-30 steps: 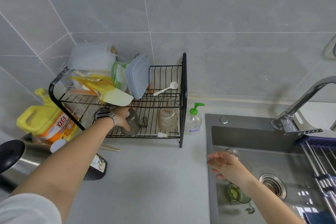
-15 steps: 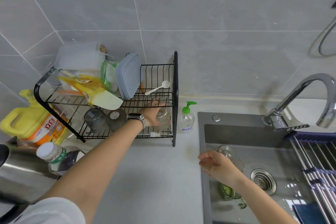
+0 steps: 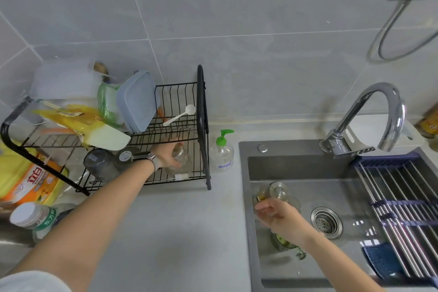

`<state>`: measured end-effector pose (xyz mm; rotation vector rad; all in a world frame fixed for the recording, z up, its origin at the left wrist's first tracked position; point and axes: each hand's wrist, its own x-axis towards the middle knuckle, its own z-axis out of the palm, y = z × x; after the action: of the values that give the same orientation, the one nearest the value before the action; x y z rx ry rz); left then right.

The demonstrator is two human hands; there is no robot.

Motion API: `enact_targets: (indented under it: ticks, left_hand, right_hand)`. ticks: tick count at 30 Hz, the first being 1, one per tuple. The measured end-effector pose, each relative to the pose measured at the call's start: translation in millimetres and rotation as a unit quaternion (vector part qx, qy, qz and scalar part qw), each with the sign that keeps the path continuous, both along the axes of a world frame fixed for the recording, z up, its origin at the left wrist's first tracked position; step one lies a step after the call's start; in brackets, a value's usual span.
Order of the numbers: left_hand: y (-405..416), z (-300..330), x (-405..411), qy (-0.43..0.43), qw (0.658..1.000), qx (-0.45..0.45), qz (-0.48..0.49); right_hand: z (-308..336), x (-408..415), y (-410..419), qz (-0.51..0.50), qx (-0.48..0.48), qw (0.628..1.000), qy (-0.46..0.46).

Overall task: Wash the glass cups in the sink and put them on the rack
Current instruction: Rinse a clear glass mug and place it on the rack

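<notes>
A black wire rack (image 3: 202, 102) stands on the counter left of the sink (image 3: 296, 168). On its lower tier two dark glass cups (image 3: 100, 166) stand upside down. To their right my left hand (image 3: 167, 154) grips a clear glass cup (image 3: 181, 163) on the same tier. My right hand (image 3: 278, 216) is down in the sink with relaxed fingers, beside a small clear cup (image 3: 262, 193) and above a green glass cup (image 3: 284, 243) lying on the sink floor. Whether the fingers touch a cup is hidden.
A pump soap bottle (image 3: 221, 155) stands between rack and sink. The faucet (image 3: 381, 111) arches over the basin; a roll-up drainer (image 3: 403, 199) and blue cloth (image 3: 381, 261) cover its right side. A drain (image 3: 327, 221) and metal stopper (image 3: 280, 191) lie in the basin. A yellow detergent jug (image 3: 23, 178) sits far left.
My left hand left the dark cups and moved right along the lower tier to the clear cup. My right hand stayed low in the sink, drifting slightly.
</notes>
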<state>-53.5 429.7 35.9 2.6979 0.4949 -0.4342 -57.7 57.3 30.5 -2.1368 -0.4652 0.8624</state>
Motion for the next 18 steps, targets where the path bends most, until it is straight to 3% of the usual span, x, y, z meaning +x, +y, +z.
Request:
enact_targets:
  ticks: [11,15,18]
  left_hand:
    - [-19,14,-19,0.046,0.991,0.115,0.056]
    - [-69,28,-56,-0.116,0.979,0.131,0.107]
    - [-126,34,-87,-0.256,0.955,0.017,0.149]
  right_hand:
    - [-12,9,-30,-0.002,-0.019,0.999,0.037]
    - [-19,21,-61,-0.03,-0.034,0.998,0.05]
    - [-28,37,-87,-0.05,-0.053,0.996,0.059]
